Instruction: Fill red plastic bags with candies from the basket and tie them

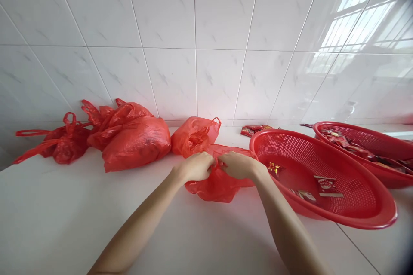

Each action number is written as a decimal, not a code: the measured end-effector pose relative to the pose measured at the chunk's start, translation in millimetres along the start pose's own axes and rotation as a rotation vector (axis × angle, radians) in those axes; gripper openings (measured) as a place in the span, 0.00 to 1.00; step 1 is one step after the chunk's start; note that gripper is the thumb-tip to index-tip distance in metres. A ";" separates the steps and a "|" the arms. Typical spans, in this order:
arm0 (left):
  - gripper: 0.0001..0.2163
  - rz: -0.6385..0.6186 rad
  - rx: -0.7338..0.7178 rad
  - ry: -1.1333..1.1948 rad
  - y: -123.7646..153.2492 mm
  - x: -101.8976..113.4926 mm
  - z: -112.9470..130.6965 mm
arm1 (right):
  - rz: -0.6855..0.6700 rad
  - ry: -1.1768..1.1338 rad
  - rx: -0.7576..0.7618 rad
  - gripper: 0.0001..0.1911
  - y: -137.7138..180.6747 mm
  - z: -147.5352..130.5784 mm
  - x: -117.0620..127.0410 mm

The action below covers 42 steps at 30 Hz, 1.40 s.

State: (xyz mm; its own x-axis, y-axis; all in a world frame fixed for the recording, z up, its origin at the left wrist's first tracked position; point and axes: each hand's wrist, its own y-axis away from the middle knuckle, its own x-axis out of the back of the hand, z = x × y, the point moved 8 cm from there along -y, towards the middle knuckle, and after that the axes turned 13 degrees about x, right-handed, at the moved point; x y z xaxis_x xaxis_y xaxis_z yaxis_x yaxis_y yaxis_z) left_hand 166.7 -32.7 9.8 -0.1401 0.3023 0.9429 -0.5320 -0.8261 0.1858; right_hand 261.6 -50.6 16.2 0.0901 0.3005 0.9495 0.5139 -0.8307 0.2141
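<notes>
A thin red plastic bag point(217, 187) lies slack on the white counter in front of me. My left hand point(199, 166) is closed on the bag's upper part, its fingers curled around the plastic. Close beside it, my right hand point(237, 165) grips the same bag, also with bent fingers. The two hands nearly meet at the fingertips, where a bit of red plastic shows between them. Just behind my left hand sits another crumpled red bag point(195, 135) with a loop handle. What the held bag contains cannot be made out.
To the right stands a large red perforated basket point(298, 142) with a few wrapped packets point(327, 185) inside. A second red basket point(361, 134) behind it holds many packets. Small red packets point(254, 129) lie by the tiled wall. Filled, tied red bags point(138, 142) stand at left.
</notes>
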 end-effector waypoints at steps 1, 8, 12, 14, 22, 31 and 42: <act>0.07 -0.032 0.027 -0.042 -3.6 -6.5 -4.4 | -0.004 -0.009 -0.016 0.10 -0.8 3.8 -1.4; 0.06 -0.093 0.188 -0.140 -19.9 -19.4 -30.9 | -0.039 -0.055 -0.105 0.10 -16.8 29.2 -27.4; 0.06 -0.110 0.236 -0.173 -18.7 -18.3 -43.2 | -0.084 -0.038 -0.180 0.11 -13.6 37.4 -30.8; 0.06 -0.128 0.250 -0.207 -16.0 -19.3 -51.6 | -0.099 -0.035 -0.214 0.12 -7.2 41.3 -29.6; 0.11 -0.196 0.233 -0.347 -0.9 -24.2 -65.9 | -0.108 -0.060 -0.234 0.24 12.2 30.0 -40.0; 0.08 -0.156 0.168 -0.399 8.5 -21.3 -52.9 | 0.192 0.240 0.386 0.17 16.1 -57.8 -5.4; 0.02 -0.241 0.206 -0.428 25.5 -24.8 -67.5 | -0.208 0.334 -0.143 0.37 -6.0 22.3 -62.7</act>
State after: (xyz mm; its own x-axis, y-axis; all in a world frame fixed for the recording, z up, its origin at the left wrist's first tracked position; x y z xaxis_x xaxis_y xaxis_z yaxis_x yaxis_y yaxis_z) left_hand 100.2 -29.2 -27.6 0.3418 0.3099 0.8872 -0.3260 -0.8464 0.4212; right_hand 271.8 -54.0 -49.7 -0.2971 0.3198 0.8997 0.3666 -0.8319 0.4167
